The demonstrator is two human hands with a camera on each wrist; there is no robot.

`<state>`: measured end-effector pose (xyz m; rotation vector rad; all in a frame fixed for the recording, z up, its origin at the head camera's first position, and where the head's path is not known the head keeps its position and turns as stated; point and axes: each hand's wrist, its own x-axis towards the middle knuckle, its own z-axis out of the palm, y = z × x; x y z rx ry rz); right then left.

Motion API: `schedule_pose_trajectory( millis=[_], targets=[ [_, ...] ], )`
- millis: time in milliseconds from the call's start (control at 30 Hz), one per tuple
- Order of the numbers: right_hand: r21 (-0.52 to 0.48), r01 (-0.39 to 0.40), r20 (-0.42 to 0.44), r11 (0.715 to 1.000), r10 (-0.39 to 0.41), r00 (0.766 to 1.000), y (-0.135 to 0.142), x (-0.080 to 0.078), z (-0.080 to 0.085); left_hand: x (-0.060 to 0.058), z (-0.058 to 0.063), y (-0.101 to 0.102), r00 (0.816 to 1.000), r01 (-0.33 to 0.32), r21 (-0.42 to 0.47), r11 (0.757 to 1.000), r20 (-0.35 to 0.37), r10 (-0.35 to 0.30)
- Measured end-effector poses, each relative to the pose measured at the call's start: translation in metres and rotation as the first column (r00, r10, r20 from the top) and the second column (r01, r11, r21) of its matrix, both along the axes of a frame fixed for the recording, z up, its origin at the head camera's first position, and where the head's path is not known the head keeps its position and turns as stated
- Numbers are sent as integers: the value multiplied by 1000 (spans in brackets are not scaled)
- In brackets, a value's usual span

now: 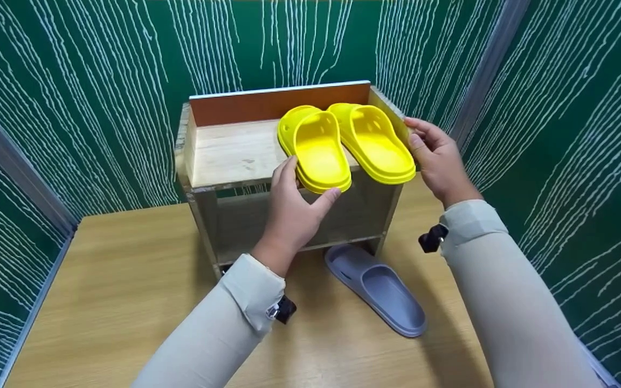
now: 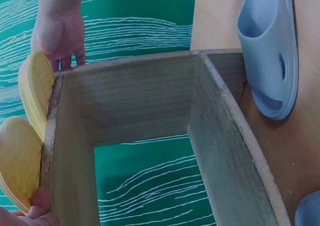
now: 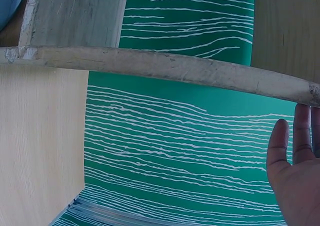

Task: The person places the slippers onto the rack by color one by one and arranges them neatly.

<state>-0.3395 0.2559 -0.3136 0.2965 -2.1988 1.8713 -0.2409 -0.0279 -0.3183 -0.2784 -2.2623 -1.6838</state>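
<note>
Two yellow clogs stand side by side on the top of a small wooden shelf (image 1: 235, 156), heels toward me and slightly over its front edge. My left hand (image 1: 294, 210) holds the left clog (image 1: 321, 156) at the heel, thumb at the heel end and fingers along its left side. In the left wrist view that clog (image 2: 20, 161) shows its sole jutting past the board's edge. To the right of the right clog (image 1: 380, 148), my right hand (image 1: 442, 164) touches the outside of the shelf's side panel with extended fingers (image 3: 302, 136).
A grey slipper (image 1: 378, 288) lies on the wood-toned floor (image 1: 127, 302) in front of the shelf's right leg, toe under the lower board. Part of another slipper (image 2: 309, 211) shows in the left wrist view. Green walls (image 1: 574, 108) with white streaks enclose the shelf.
</note>
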Motion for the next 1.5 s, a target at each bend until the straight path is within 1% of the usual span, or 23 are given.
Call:
schedule_pose_trajectory(
  millis=[100, 200, 433, 500, 633, 733, 833, 933, 1067, 1167, 1233, 1333, 1433, 1500],
  targets=[
    [-9, -6, 6, 1000, 6, 1000, -1, 1, 0, 4, 0, -5, 1000, -8, 3, 1000, -9, 8],
    [-27, -10, 14, 1000, 11, 1000, -2, 5, 3, 7, 2, -11, 1000, -24, -7, 1000, -14, 24],
    [-46, -23, 34, 999, 25, 999, -7, 14, 11, 15, 7, -30, 994, -106, -40, 994, -12, 105],
    [-43, -25, 39, 999, 27, 999, -8, 15, 12, 17, 8, -35, 993, -115, -48, 992, -6, 114],
    [-32, -25, 46, 999, 26, 999, -6, 15, 11, 20, 7, -43, 994, -110, -68, 992, -1, 111],
    [9, -20, 49, 1000, 19, 999, -2, 10, 8, 25, 7, -49, 994, -112, -75, 991, -14, 111],
    [48, -22, 60, 999, 19, 998, 2, 7, 8, 31, 6, -57, 992, -119, -74, 990, -43, 116],
    [82, -35, 73, 996, 29, 997, 4, 6, 9, 37, 6, -66, 989, -140, -88, 986, -65, 134],
    [89, -56, 77, 994, 50, 996, 8, 8, 10, 43, 8, -81, 983, -169, -119, 978, -91, 158],
    [62, -73, 78, 995, 68, 995, 12, 11, 9, 46, 11, -91, 978, -185, -127, 975, -120, 170],
    [52, -83, 77, 995, 79, 994, 15, 15, 8, 47, 14, -99, 972, -200, -121, 972, -150, 181],
    [81, -81, 81, 993, 75, 994, 19, 19, 4, 46, 16, -110, 955, -226, -85, 970, -214, 204],
    [144, -59, 81, 988, 48, 996, 24, 23, -1, 44, 18, -122, 929, -262, -42, 964, -281, 241],
    [185, -38, 81, 982, 23, 996, 27, 26, -6, 42, 17, -130, 910, -297, -28, 954, -312, 274]
  ],
)
